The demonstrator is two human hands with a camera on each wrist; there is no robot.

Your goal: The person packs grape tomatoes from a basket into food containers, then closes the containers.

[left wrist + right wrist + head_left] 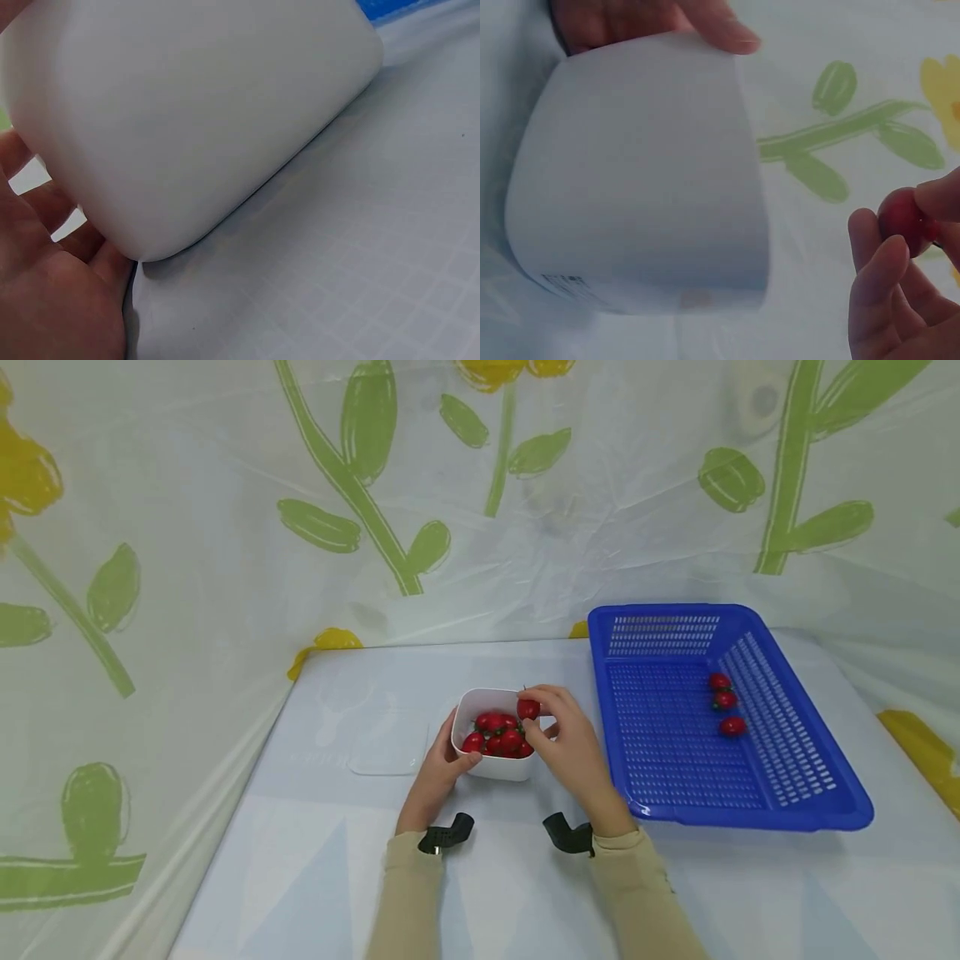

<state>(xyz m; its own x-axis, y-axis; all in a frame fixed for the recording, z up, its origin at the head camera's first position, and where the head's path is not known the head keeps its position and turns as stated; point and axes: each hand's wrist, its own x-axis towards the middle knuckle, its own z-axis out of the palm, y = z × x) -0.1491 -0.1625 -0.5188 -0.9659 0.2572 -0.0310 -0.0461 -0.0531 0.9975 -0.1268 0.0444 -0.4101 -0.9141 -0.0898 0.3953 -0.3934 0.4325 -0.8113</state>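
Note:
A white square tub (495,767) stands on the table with several red cherry tomatoes (493,723) inside. My left hand (437,774) grips its left side, thumb over the front rim and fingers round the wall. In the left wrist view the tub's smooth side (195,112) fills much of the picture, its bottom edge close along the tabletop. Between thumb and fingertips, my right hand (572,747) pinches one cherry tomato (528,708) above the tub's right rim. The right wrist view shows that tomato (904,223) with a thin dark stem.
To the right lies a large blue plastic basket (617,727) with slotted walls; 3 cherry tomatoes (725,701) are along its right side. A flat clear lid (388,745) rests left of the tub. Behind the table (315,852) hangs a flower-print sheet (225,527).

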